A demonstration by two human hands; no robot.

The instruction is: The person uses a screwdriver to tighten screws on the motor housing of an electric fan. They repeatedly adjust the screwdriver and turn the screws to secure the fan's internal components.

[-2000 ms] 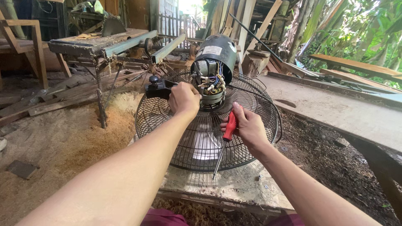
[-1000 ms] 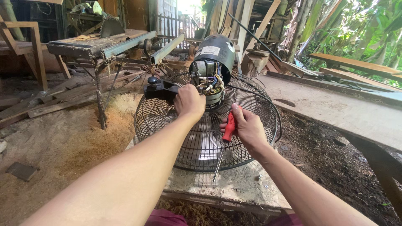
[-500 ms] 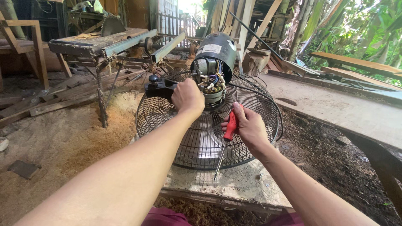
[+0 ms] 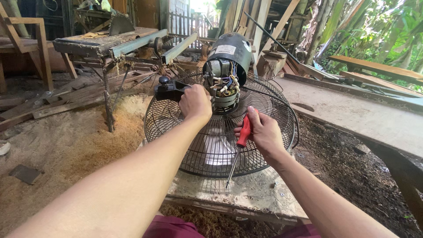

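A round black wire fan guard lies flat on a worn board. The fan motor rises from its middle, its black cover off and coloured wires bare. My left hand is closed against the left side of the motor, beside a black plastic housing with a round knob. My right hand rests on the guard to the right of the motor. It grips a red-handled screwdriver, whose metal shaft points down toward me over the wires.
A table saw with a steel frame stands at the back left above a heap of sawdust. A concrete slab runs along the right. Planks lean behind, and a wooden chair is far left.
My left hand has shifted a little along the motor's side. My right hand keeps the screwdriver in the same place on the guard. The view has barely moved.
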